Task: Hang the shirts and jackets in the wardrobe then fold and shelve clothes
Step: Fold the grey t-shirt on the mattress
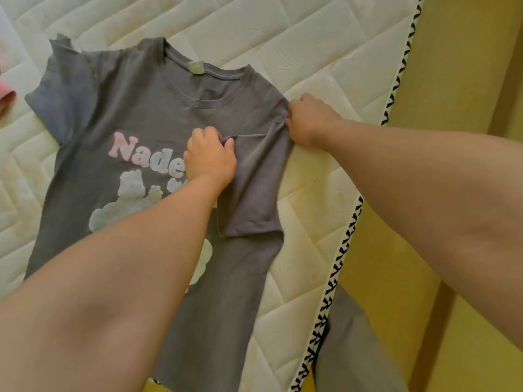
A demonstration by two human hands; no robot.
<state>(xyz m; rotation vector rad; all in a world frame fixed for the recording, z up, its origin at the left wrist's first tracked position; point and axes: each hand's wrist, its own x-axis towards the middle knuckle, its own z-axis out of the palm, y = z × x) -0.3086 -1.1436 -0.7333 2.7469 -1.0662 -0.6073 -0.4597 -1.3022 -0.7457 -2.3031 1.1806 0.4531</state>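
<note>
Left hand point(210, 157), right hand point(308, 120) pinch shirt point(127, 108) — printed "Nade".

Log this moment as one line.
step: sleeve fold | left hand: pinches grey T-shirt sleeve | right hand: grips its shoulder | surface: mattress

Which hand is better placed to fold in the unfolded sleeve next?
Left. The left hand pinches the shirt mid-chest, nearer that sleeve. The right hand pinches the opposite shoulder at the folded edge.
</note>
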